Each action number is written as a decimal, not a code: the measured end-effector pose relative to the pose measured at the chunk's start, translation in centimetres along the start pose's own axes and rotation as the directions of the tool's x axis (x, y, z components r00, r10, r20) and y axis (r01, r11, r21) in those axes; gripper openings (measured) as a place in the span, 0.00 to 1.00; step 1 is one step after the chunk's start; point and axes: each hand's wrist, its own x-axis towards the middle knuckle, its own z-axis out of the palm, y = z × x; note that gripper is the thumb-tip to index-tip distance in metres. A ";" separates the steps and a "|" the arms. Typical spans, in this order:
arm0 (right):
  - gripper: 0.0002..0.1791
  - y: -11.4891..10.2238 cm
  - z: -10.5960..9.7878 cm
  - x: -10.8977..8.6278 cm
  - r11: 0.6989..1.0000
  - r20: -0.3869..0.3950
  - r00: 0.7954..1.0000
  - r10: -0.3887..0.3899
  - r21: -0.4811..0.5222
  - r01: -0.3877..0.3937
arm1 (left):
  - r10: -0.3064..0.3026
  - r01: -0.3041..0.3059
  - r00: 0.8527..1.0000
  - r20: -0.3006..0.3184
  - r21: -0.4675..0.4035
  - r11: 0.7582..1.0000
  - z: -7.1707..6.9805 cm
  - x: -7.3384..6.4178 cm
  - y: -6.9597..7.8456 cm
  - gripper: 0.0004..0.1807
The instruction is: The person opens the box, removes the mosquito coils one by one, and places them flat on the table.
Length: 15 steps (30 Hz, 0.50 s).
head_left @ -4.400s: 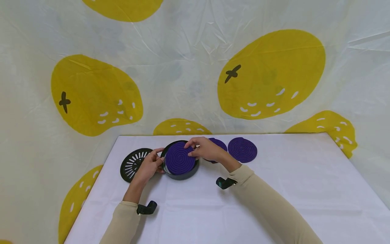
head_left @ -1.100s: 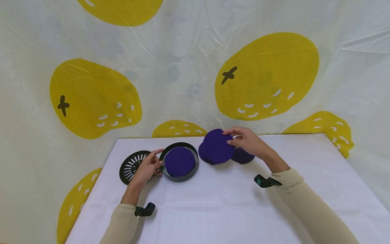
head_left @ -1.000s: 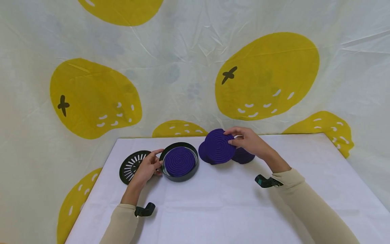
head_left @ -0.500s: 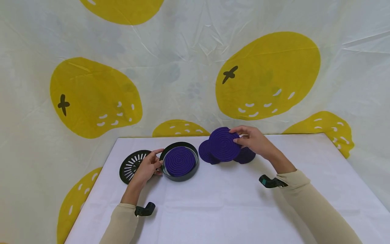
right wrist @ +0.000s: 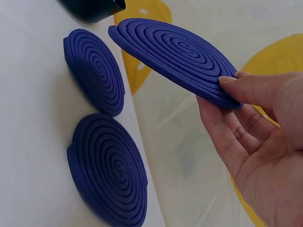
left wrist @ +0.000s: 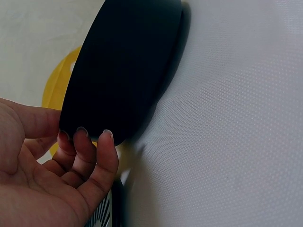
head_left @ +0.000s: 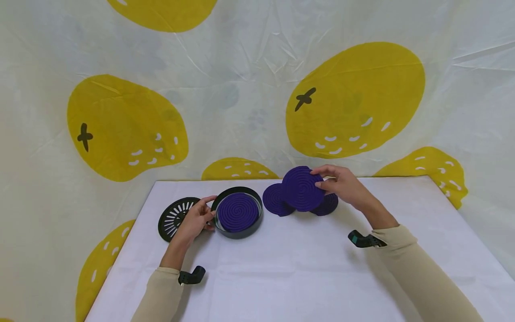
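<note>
My left hand (head_left: 195, 221) grips the near-left side of a round dark holder (head_left: 241, 233), its thumb and fingers pinching the wall in the left wrist view. Inside the holder lies a purple spiral coaster (head_left: 238, 212), face up. A second purple spiral coaster (head_left: 302, 190) is held up by my right hand (head_left: 342, 183), thumb on one face and fingers behind its edge. Below and behind it, two more coasters, a left one (head_left: 275, 200) and a right one (head_left: 329, 205), lie on the table, partly covered by the raised one in the head view.
A black slotted round lid (head_left: 166, 226) lies left of the holder, partly behind my left hand. All this sits near the back of a white-covered table (head_left: 261, 286). Behind hangs a white cloth (head_left: 241, 112) printed with yellow fruit.
My right hand has carried its coaster from above the holder to the right, over the coasters on the table, uncovering the coaster inside. My left hand stays at the holder.
</note>
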 end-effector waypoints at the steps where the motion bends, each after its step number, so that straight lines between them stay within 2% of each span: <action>1: 0.19 0.1 -0.1 -0.1 1.000 -0.003 1.000 0.001 0.001 -0.001 | -0.002 0.002 1.000 -0.001 -0.002 1.000 0.0 0.0 0.0 0.29; 15: 0.19 1.4 -1.6 -0.9 1.000 -0.034 0.999 0.013 -0.023 -0.014 | -0.026 0.026 1.000 0.003 -0.009 1.000 -0.1 0.3 0.1 0.30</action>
